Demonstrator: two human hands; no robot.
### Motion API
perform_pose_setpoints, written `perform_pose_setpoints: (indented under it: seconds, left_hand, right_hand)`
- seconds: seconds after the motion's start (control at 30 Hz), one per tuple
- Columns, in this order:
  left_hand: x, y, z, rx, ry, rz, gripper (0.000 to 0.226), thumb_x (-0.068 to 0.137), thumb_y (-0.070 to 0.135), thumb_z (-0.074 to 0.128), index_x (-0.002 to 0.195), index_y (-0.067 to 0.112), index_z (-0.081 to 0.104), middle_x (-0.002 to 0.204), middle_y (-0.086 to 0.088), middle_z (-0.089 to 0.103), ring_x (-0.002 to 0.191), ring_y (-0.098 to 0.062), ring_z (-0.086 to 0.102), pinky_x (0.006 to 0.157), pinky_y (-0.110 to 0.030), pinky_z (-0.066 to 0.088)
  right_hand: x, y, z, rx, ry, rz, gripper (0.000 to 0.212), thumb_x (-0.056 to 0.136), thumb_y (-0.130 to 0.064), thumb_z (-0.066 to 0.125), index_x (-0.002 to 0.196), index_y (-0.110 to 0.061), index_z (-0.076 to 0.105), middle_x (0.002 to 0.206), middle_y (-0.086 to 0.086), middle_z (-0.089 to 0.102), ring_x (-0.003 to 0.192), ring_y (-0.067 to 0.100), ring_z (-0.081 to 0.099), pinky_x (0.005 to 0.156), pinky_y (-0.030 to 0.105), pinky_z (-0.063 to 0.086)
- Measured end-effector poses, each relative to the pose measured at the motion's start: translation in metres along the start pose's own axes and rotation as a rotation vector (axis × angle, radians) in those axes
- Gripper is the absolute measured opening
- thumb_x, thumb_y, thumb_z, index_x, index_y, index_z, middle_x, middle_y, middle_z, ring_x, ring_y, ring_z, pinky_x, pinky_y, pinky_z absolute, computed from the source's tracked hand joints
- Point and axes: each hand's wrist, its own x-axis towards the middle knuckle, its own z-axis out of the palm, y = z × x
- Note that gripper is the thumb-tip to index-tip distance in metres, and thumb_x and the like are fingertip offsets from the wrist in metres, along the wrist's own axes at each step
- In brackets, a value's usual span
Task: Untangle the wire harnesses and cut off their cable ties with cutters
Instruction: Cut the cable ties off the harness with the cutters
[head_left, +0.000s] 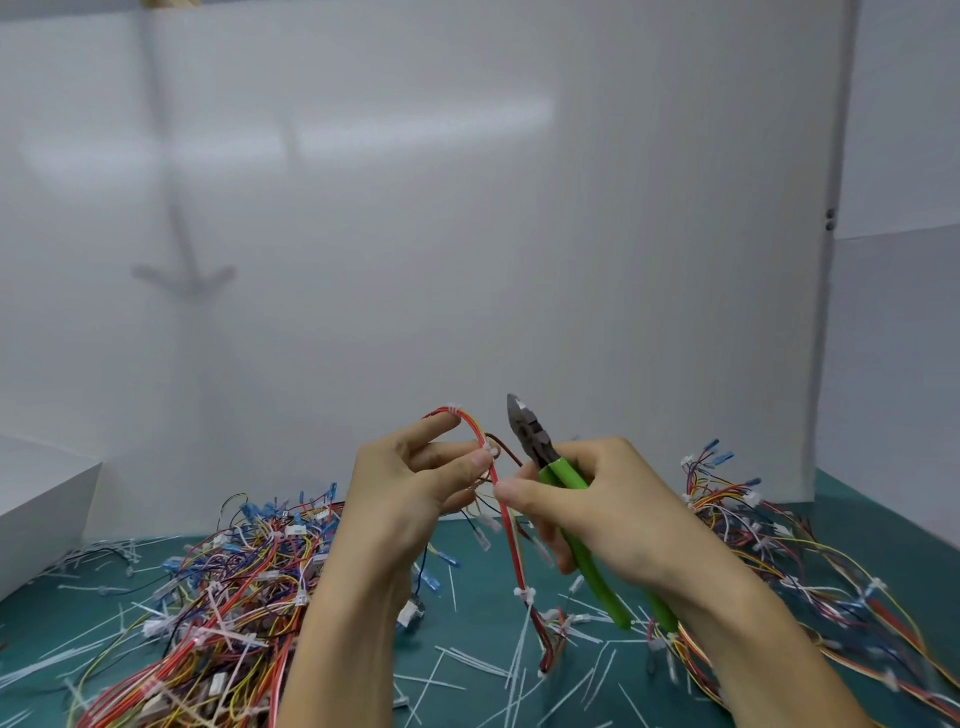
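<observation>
My left hand (415, 483) pinches a red and yellow wire harness (511, 545) near its top bend, where white cable ties (454, 408) wrap it. The harness loops up over my fingers and hangs down to another white tie (524, 594) above the mat. My right hand (597, 514) grips green-handled cutters (582, 551), jaws (522, 421) pointing up just right of the harness bend, and its thumb also presses the harness. The jaws look nearly closed with nothing between them.
A tangled pile of coloured harnesses (228, 597) lies at the left on the green mat (467, 691); another pile (779, 561) spreads at the right. Cut white tie pieces (467, 660) litter the mat. A white box (36, 509) stands far left, a white panel (467, 234) behind.
</observation>
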Motion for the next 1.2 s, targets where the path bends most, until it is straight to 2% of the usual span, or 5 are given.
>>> perform_pose_setpoints:
  seconds: [0.23,0.47,0.77,1.03,1.2]
  left_hand:
    - [-0.003,0.001,0.006,0.045,-0.076,0.036,0.06,0.07,0.015,0.079,0.127,0.015,0.06,0.091,-0.002,0.078,0.089,-0.016,0.075,0.079,-0.03,0.061]
    - [-0.006,0.003,0.011,0.044,-0.016,0.007,0.024,0.078,0.013,0.079,0.099,0.007,0.069,0.074,-0.008,0.069,0.062,-0.018,0.071,0.058,-0.025,0.058]
    - [-0.016,0.005,0.01,0.352,-0.568,-0.108,0.02,0.101,0.011,0.051,0.108,0.012,0.069,0.101,-0.004,0.077,0.098,-0.017,0.072,0.091,-0.027,0.054]
    - [-0.013,0.002,0.012,0.158,-0.393,-0.093,0.011,0.09,-0.002,0.062,0.095,0.002,0.071,0.084,-0.01,0.076,0.076,-0.019,0.073,0.08,-0.035,0.06]
    - [-0.008,0.0,0.014,0.017,-0.153,-0.071,0.009,0.089,-0.001,0.064,0.088,0.002,0.072,0.079,-0.011,0.076,0.068,-0.016,0.072,0.064,-0.024,0.06]
  right_hand:
    - [0.002,0.0,0.007,-0.066,0.146,-0.024,0.02,0.081,-0.034,0.077,0.073,-0.017,0.068,0.053,-0.006,0.062,0.048,0.011,0.059,0.055,0.031,0.057]
    - [0.007,0.004,0.006,0.041,0.313,-0.113,0.019,0.089,-0.027,0.071,0.077,-0.013,0.067,0.056,0.0,0.063,0.05,0.014,0.059,0.058,0.042,0.057]
    - [0.011,0.01,-0.004,0.175,0.42,-0.153,0.015,0.095,-0.02,0.063,0.082,-0.013,0.066,0.056,-0.005,0.061,0.05,0.009,0.057,0.052,0.023,0.054]
    - [0.013,0.014,-0.004,0.271,0.455,-0.08,0.005,0.093,-0.02,0.066,0.09,-0.016,0.067,0.06,-0.002,0.066,0.052,0.014,0.06,0.059,0.033,0.058]
    - [0.011,0.014,-0.006,0.137,0.337,-0.092,0.011,0.093,-0.028,0.066,0.087,-0.019,0.067,0.067,-0.002,0.07,0.055,0.012,0.061,0.062,0.034,0.056]
